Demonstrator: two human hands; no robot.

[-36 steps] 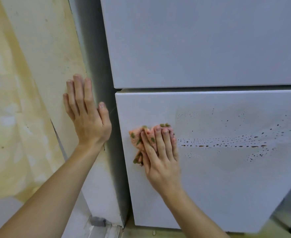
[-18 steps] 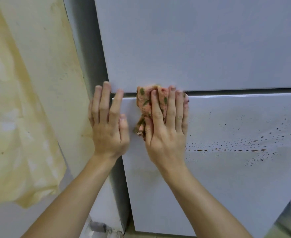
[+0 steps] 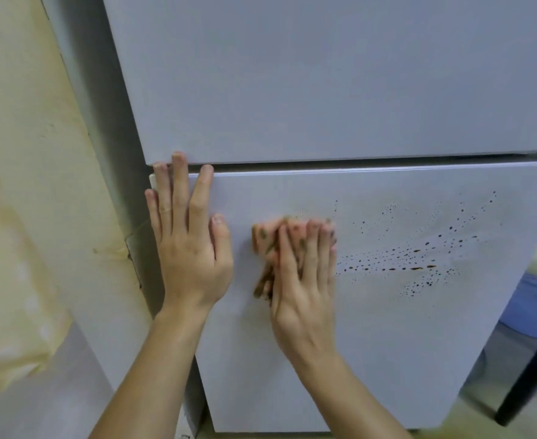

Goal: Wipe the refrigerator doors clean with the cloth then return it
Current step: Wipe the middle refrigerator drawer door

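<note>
Head view: white lower door (image 3: 371,343) brown-spattered beside cloth (image 3: 264,236); yellowed wall (image 3: 35,147) left.

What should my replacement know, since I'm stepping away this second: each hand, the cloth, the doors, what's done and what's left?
Left hand: flat, fingers straight, on the upper left corner of the lower door, holding nothing.
Right hand: fingers laid over the cloth, pressing it against the lower door.
Done: the upper door shows no spots; the lower door left of the cloth looks clean.
Left: wipe the brown specks to the right of the cloth, then return the cloth.
</note>
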